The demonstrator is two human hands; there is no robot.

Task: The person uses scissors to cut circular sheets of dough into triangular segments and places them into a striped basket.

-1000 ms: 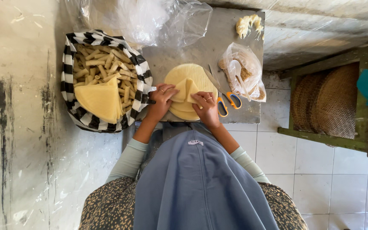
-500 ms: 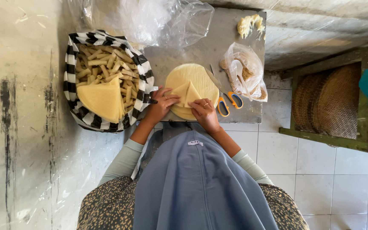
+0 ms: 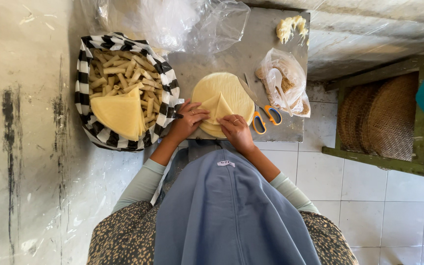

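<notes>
White floor tiles and a stained pale wall frame a small grey surface seen from straight above. On it lies a round stack of thin yellow wrappers, and on the stack's near edge sits a folded wrapper, its sides turned in to a point. Both hands work it: the left hand pinches the left flap, its grip closed on the sheet, while the right hand presses down on the right fold with fingers together.

Judging by the shape, the folding looks about midway, sides in but not yet rolled shut. Just right of the stack lie scissors with orange and blue handles, then a clear bag of filling with a spoon. Left of the surface, a black-and-white striped basket holds many finished rolls and a pile of triangular cut wrappers, so plenty is done, though the stack is thick.
</notes>
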